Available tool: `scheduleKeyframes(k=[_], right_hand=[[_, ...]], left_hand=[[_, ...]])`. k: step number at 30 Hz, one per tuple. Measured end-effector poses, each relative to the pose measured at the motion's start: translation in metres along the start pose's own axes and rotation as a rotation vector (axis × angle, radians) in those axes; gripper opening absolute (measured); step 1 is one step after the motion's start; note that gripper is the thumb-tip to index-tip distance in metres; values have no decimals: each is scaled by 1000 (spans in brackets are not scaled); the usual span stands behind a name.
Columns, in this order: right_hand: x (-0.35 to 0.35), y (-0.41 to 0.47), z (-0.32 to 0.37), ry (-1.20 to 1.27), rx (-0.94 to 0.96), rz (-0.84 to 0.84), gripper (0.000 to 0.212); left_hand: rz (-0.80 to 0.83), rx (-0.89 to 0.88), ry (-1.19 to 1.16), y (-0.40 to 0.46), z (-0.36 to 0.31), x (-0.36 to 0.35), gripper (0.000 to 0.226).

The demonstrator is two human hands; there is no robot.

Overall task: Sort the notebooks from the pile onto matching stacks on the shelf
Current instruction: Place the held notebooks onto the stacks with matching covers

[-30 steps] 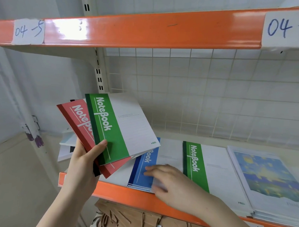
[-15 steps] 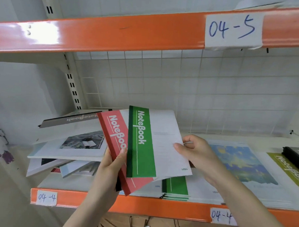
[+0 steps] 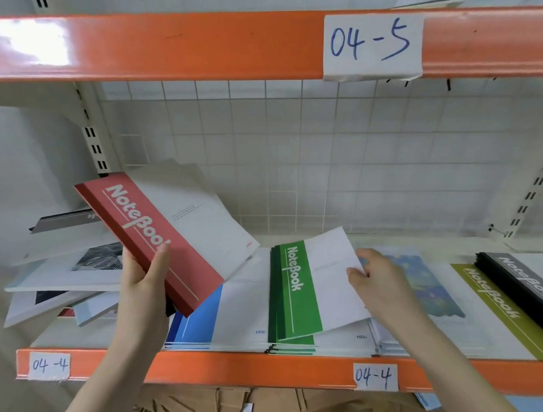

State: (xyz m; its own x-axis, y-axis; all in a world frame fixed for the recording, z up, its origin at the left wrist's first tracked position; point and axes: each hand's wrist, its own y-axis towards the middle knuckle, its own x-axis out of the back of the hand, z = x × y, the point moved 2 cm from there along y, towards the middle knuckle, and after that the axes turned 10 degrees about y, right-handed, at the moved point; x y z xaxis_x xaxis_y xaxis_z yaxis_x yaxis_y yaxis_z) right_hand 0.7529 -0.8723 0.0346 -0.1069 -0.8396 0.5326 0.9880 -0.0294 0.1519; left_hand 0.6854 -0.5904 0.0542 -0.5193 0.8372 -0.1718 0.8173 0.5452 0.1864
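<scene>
Hanging askew, green notebook [image 3: 310,288] overlaps green stack [image 3: 292,347]

The shelf [image 3: 241,368] carries a loose pile [image 3: 65,277] at its left end, then blue [image 3: 196,324], green [image 3: 292,340], painted [image 3: 422,284], olive [image 3: 490,305] and black [image 3: 522,285] stacks rightward.

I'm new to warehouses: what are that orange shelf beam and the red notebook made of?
Beam: probably painted metal, since its glossy orange face throws a bright glare. Red notebook: apparently matte paper or card; thin, flat and without shine, held in the left hand.
</scene>
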Motion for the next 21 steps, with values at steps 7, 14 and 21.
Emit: scheduleKeyframes(k=[7,14,21], right_hand=[[-10,-19,11,-520,58,-15,36],[-42,-32,20,-530,320,201,43],[-62,-45,19,-428,387,288,48]], left_hand=[[34,35,-22,-6,3,0,42],[45,55,-24,-8,3,0,41],[57,62,6,-13,4,-3,42]])
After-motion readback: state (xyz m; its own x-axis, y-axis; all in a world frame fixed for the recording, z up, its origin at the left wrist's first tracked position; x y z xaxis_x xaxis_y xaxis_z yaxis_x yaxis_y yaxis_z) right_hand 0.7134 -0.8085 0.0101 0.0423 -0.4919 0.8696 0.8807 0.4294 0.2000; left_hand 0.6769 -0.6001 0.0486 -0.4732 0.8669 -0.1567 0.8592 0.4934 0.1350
